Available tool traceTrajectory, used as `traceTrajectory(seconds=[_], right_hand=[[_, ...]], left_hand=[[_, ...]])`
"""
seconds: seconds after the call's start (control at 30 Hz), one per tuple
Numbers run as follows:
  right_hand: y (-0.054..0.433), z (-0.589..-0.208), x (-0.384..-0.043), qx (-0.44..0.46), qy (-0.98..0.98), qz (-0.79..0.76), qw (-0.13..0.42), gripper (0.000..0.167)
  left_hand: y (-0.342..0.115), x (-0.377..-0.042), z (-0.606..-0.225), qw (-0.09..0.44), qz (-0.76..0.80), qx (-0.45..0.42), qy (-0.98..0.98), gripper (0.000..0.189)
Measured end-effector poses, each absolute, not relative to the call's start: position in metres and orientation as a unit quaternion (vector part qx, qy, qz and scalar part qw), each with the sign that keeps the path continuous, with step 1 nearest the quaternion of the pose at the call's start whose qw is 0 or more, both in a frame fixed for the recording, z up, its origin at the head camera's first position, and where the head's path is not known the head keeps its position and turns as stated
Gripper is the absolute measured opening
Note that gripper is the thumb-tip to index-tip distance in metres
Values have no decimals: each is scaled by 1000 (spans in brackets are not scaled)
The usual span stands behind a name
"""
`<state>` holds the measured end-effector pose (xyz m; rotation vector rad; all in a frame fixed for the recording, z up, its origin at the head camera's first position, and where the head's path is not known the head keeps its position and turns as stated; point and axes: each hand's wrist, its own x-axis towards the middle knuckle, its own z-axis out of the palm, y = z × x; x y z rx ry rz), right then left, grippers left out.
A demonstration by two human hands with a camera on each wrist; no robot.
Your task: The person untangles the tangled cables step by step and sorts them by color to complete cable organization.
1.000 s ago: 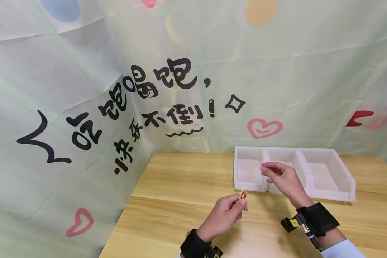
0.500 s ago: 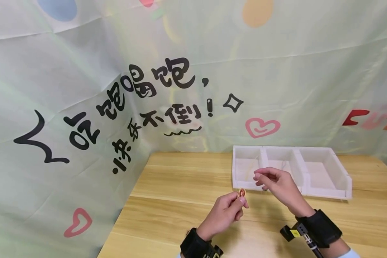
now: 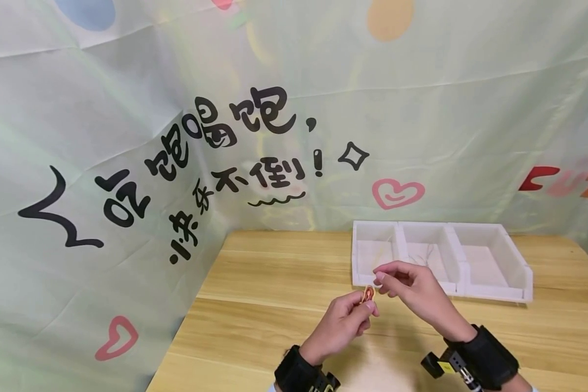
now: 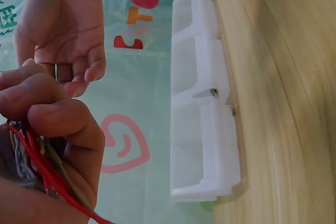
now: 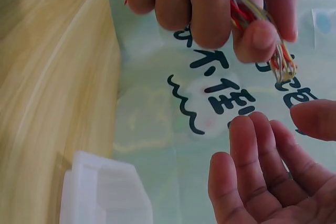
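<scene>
My left hand (image 3: 335,329) pinches a looped bundle of thin wires (image 3: 368,294) between thumb and fingers, above the wooden table. In the left wrist view the wires (image 4: 34,153) look red, grey and yellowish, with red ends trailing below the hand. The looped end (image 5: 283,69) sticks out past the fingers in the right wrist view. My right hand (image 3: 423,291) hovers just right of the bundle, its fingers gently bent and the thumb apart from them. Nothing shows between its fingers, and it appears not to touch the wires.
A white tray (image 3: 487,264) with three compartments stands at the back right of the table (image 3: 264,277). Thin yellowish strands (image 3: 379,253) lie in its left compartment, greyish strands (image 3: 427,255) in the middle one. A printed cloth (image 3: 274,49) hangs behind and to the left.
My right hand has moved left and down from over the tray towards the wire bundle. The left hand has kept its grip nearly in place. The head view has shifted slightly.
</scene>
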<state>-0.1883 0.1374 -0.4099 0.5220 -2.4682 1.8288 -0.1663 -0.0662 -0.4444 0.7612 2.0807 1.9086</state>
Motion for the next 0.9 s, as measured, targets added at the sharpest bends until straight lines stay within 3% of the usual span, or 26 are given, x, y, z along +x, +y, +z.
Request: traceTrajectory(seconds=[0.33,0.7,0.9], right_hand=[[134,-408,-179,196,-774,602,-29,22],[137,-409,-175,236,-746,621,-48,25],[138,-413,-176,236,-755,610,-42,15]], left_hand=[[-64,-167,-439,127,668,249,689,34],[-61,-166,-438,143,692,280,650,41],[-61,-165,-439,140,691,281,651,43]])
